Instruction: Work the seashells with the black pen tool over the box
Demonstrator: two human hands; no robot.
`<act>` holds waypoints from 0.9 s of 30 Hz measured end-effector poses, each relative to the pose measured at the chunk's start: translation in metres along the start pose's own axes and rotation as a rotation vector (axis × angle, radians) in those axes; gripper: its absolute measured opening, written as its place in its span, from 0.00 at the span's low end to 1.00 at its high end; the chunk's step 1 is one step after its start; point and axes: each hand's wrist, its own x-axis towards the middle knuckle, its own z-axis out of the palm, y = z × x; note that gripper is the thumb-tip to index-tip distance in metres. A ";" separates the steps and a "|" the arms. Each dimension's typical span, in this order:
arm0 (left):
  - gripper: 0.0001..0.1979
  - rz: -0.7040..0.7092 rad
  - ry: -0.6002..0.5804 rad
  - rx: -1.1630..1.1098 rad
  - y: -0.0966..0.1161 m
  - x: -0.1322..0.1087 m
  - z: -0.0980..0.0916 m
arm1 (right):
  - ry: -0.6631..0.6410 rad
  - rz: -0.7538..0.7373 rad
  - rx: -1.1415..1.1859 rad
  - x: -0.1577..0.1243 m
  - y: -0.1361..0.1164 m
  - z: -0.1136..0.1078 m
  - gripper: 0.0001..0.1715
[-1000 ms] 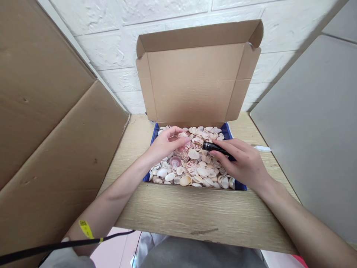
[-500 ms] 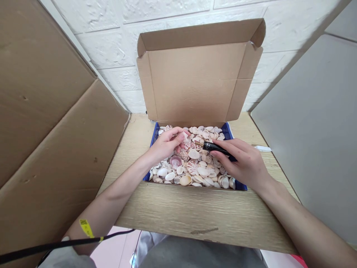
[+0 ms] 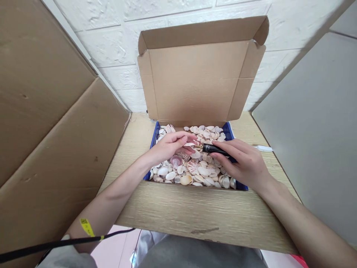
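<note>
My left hand [image 3: 169, 145] is closed over the shell box, pinching a small white shell [image 3: 190, 144] between thumb and fingers. In my right hand [image 3: 247, 162] is a slim black mini drill [image 3: 215, 149] with a brass-coloured chuck, pointed left. Its tip meets or almost meets the held shell; the exact contact is too small to tell. Beneath both hands lie many loose seashells [image 3: 205, 172], white, cream and some red-striped, filling a shallow cardboard box [image 3: 153, 138] with blue sides. A purplish round shell [image 3: 176, 161] rests just below my left hand.
The box's brown lid [image 3: 195, 82] stands upright against the white brick wall [image 3: 111, 48]. Cardboard [image 3: 64, 137] closes off the left side, a pale panel [image 3: 315, 123] the right. A white strip [image 3: 263, 148] lies on the wooden table [image 3: 178, 208]. A black cable [image 3: 55, 245] crosses the lower left.
My left hand has turned, so the held shell now shows edge-on and sits closer to the drill tip. My right hand has barely moved.
</note>
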 end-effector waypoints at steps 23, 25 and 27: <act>0.21 0.233 0.052 0.351 0.008 -0.004 0.000 | 0.095 0.011 -0.130 0.001 -0.001 -0.001 0.16; 0.23 0.208 0.065 0.351 0.009 -0.004 0.000 | 0.107 0.006 -0.166 0.001 0.000 -0.001 0.16; 0.24 0.183 0.060 0.336 0.009 -0.005 0.000 | 0.129 -0.005 -0.198 0.001 0.001 -0.001 0.16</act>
